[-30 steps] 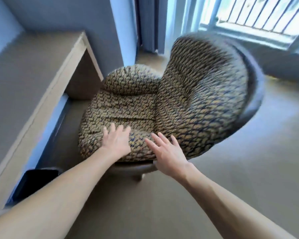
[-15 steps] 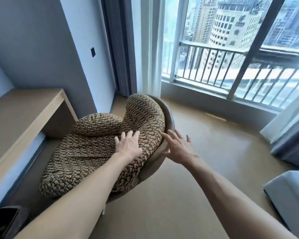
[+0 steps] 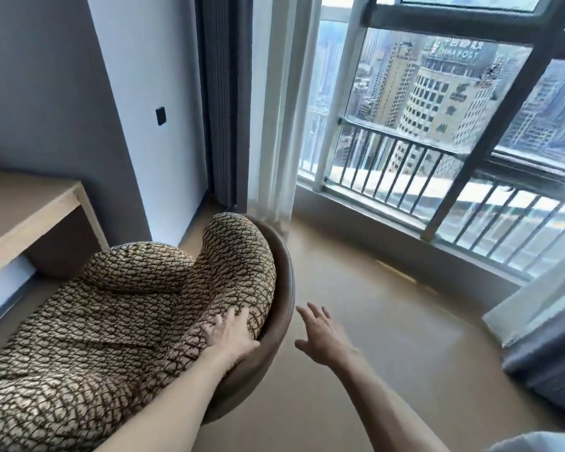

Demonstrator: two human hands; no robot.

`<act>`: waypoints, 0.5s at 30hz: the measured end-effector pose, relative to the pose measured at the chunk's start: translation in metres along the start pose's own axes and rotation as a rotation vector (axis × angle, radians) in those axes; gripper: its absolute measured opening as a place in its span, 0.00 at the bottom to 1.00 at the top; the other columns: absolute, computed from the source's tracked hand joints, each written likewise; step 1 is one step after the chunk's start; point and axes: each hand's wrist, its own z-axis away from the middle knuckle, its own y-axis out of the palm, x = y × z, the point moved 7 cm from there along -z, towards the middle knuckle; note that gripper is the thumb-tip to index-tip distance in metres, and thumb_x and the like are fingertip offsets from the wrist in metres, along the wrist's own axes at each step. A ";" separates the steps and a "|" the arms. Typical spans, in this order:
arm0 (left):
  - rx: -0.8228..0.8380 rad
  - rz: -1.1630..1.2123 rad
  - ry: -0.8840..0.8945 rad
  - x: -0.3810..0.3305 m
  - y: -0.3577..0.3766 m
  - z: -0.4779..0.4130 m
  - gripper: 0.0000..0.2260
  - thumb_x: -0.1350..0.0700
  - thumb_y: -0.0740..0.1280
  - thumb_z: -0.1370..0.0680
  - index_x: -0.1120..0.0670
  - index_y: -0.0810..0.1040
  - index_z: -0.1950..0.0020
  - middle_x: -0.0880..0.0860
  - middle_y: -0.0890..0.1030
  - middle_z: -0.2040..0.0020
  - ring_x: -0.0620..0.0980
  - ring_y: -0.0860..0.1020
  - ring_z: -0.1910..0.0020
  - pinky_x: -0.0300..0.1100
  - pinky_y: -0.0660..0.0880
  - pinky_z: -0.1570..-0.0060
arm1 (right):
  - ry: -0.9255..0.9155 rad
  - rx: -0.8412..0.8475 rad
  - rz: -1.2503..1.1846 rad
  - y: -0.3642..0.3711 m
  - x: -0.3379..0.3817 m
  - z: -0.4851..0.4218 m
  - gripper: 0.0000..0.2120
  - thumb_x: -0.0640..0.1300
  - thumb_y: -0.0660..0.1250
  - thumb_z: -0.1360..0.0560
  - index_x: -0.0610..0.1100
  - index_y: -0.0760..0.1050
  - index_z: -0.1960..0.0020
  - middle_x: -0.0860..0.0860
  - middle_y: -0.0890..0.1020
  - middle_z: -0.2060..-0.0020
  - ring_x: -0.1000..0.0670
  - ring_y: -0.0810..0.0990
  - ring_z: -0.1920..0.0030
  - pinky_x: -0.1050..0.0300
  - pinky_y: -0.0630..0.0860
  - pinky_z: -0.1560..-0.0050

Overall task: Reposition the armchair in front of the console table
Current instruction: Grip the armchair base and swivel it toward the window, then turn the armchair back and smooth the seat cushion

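Observation:
The armchair (image 3: 121,321) has a tan cushion with a dark net pattern and a brown round shell. It fills the lower left, its seat facing the light wooden console table (image 3: 29,210) along the left wall. My left hand (image 3: 232,334) lies flat on the cushion's backrest by the shell's rim, fingers spread, gripping nothing. My right hand (image 3: 323,334) hovers open in the air just right of the shell, apart from it.
A grey wall (image 3: 62,109) stands behind the table. Dark and sheer curtains (image 3: 242,109) hang beyond the chair. A large window with a railing (image 3: 437,177) spans the right. Bare tan floor (image 3: 388,321) lies to the right. More curtain fabric (image 3: 548,347) sits at the far right.
The chair has turned so its back faces me and the window side. My view has lifted towards the window. My right hand has come off the chair's shell.

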 end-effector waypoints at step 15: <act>0.155 0.223 -0.354 -0.016 0.020 -0.186 0.52 0.40 0.75 0.30 0.40 0.40 0.19 0.58 0.52 0.18 0.64 0.55 0.21 0.73 0.59 0.30 | -0.229 0.243 0.149 -0.048 -0.072 -0.224 0.29 0.44 0.66 0.24 0.43 0.63 0.25 0.43 0.71 0.29 0.40 0.71 0.30 0.44 0.73 0.34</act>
